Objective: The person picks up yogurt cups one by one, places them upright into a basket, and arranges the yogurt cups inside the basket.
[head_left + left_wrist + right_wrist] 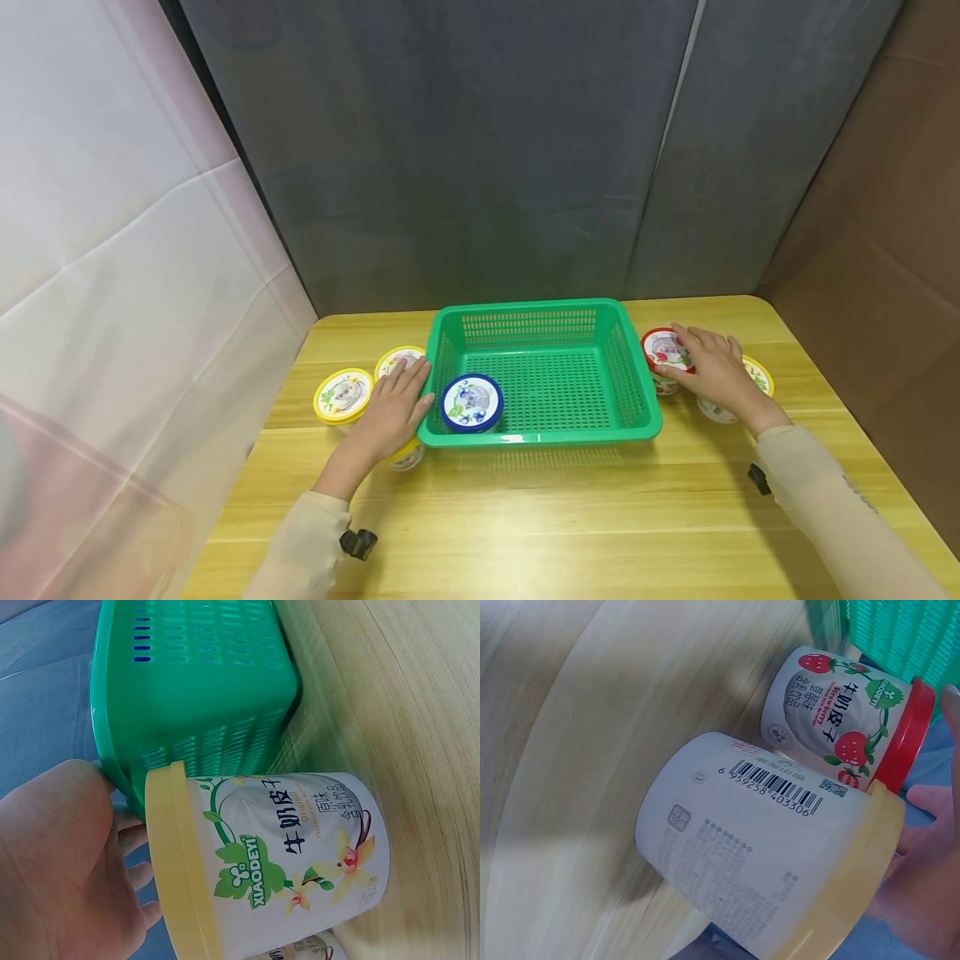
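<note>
Green basket (570,437) (latticed), red-lidded, strawberry-patterned cup (841,716).

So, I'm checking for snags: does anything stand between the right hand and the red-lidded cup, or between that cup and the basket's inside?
Nothing visible stands between the right hand and the red-lidded cup. Between that cup and the inside stands the green basket's side wall, close beside the cup.

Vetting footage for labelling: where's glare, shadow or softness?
Head: glare on the tabletop, a glint on the front rim of the green basket; left wrist: large lettering on the nearest tub legible; right wrist: shadow beside the barcoded tub, its fine print illegible.
</note>
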A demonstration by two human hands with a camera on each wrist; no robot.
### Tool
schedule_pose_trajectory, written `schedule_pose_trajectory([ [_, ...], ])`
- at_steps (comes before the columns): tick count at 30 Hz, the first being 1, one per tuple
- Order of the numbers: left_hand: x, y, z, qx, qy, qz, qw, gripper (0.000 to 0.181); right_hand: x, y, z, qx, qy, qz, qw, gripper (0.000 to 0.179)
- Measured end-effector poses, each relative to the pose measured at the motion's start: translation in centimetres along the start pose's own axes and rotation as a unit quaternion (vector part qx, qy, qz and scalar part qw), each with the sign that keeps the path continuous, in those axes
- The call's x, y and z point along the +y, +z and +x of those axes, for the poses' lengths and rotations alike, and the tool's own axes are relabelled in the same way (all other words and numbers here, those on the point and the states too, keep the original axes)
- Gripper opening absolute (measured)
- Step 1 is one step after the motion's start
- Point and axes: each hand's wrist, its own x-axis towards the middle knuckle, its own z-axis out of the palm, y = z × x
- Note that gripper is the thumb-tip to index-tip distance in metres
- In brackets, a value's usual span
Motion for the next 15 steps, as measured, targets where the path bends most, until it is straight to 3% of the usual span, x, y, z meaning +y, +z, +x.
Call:
schedule_pose_trajectory([
  [15,0.06,-0.08,-0.03,-0.002,-0.002,-0.003,1.0,0.058,0.26,0.39,0.21,-0.014,0.009,-0.014,0.9998,0.091],
])
